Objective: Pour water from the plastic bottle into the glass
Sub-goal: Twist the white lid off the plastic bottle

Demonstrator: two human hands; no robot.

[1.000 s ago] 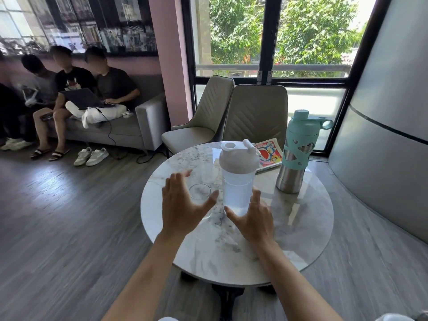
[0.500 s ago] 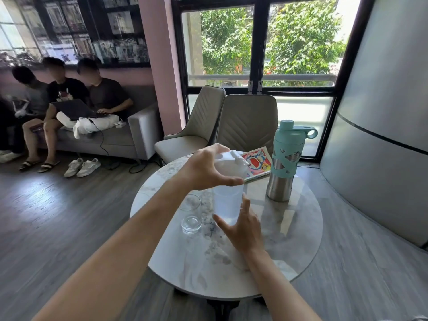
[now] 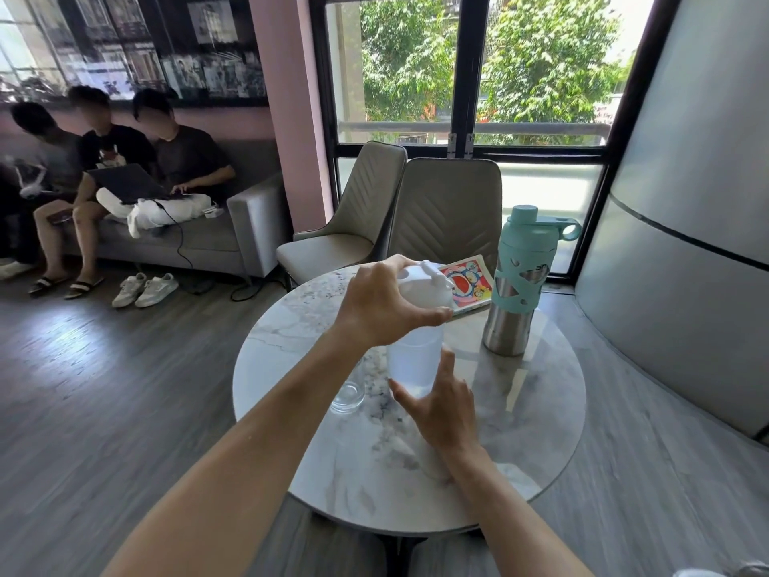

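- Gripping the white lid of the plastic bottle, your left hand has its fingers closed on it.
- Your right hand holds the bottle's base; the glass stands beside it on the table.

A single wide-angle view comes from the person's head, looking forward and down over both forearms onto a round marble table. It sits close: the arms enter from the bottom edge and the table fills the lower middle. The near rim lies just past the elbows, the far rim meets two chairs and a window. Straight lines bow toward the frame's edges. No second view shares the scene.
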